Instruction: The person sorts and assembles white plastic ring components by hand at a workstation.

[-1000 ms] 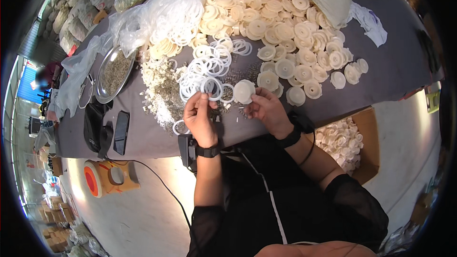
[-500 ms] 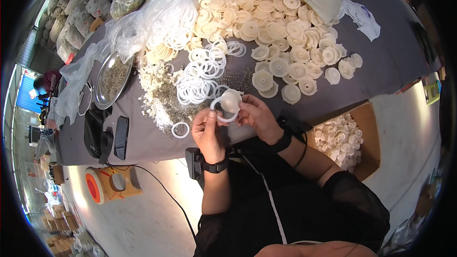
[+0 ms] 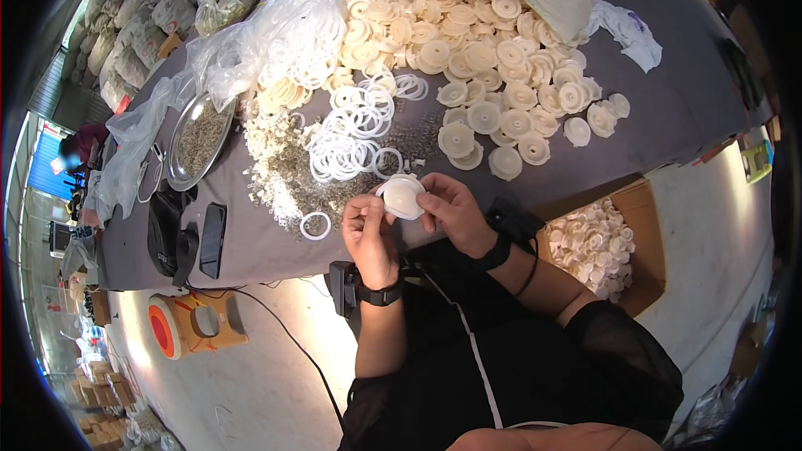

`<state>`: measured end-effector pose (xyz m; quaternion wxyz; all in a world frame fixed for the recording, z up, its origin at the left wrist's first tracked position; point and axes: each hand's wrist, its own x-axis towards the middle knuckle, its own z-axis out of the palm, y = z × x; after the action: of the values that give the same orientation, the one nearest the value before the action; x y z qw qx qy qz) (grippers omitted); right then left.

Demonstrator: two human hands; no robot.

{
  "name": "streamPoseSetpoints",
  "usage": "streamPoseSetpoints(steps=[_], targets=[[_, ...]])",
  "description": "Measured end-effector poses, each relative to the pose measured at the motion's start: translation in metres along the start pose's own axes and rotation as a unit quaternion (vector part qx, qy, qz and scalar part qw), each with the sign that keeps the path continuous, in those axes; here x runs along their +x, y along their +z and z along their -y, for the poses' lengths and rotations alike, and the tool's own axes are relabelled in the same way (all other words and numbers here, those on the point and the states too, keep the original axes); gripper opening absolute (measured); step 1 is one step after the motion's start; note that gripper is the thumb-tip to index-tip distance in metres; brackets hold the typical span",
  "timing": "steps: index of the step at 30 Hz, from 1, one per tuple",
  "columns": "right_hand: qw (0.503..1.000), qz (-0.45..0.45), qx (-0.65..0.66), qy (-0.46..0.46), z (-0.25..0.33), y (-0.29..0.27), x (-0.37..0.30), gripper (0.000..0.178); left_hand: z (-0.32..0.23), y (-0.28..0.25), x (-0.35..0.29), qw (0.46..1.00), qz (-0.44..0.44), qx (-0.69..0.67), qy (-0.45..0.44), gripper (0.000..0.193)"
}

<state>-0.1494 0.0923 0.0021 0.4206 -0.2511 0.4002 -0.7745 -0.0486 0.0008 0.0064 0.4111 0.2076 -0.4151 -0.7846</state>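
Observation:
Over the table's front edge, both hands hold a round cream plastic cap (image 3: 403, 198), its face turned up. My left hand (image 3: 370, 238) pinches its left rim between thumb and fingers. My right hand (image 3: 455, 213) grips the opposite rim, thumb on top. The white ring held a moment ago no longer stands apart; whether it sits around the cap I cannot tell. Just beyond the hands lies a pile of white plastic rings (image 3: 351, 138), with one loose ring (image 3: 315, 226) to the left. A large heap of cream caps (image 3: 501, 75) spreads behind and to the right.
Small pale parts (image 3: 271, 154) and tiny springs (image 3: 322, 196) are scattered left of the rings. Further left are a metal tray (image 3: 177, 169), a phone (image 3: 213, 240) and a black pouch (image 3: 163, 230). A cardboard box (image 3: 652, 242) of caps stands on the right. An orange stool (image 3: 221, 317) is below left.
The cap has come down from a tilt over the white ring to lie flat where the ring was. My hands have drawn closer around it.

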Motion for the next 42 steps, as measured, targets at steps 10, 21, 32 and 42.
streamPoseSetpoints(steps=[10,21,32,42], targets=[[0.972,-0.031,0.228,0.043,-0.006,-0.005,-0.005,0.016,0.008,0.017,-0.014,0.996,0.04,-0.081,-0.02,0.026],[0.973,0.008,0.221,0.06,0.001,-0.011,-0.015,0.016,0.02,0.002,-0.007,0.975,0.103,-0.147,-0.132,0.037],[0.981,-0.19,0.041,0.011,0.039,-0.052,-0.032,0.015,0.027,0.027,-0.018,0.991,0.106,0.067,-0.043,0.014],[0.697,-0.393,-0.564,-0.204,0.138,-0.176,-0.01,0.033,0.032,0.016,-0.019,0.996,0.057,0.056,-0.043,0.01]])
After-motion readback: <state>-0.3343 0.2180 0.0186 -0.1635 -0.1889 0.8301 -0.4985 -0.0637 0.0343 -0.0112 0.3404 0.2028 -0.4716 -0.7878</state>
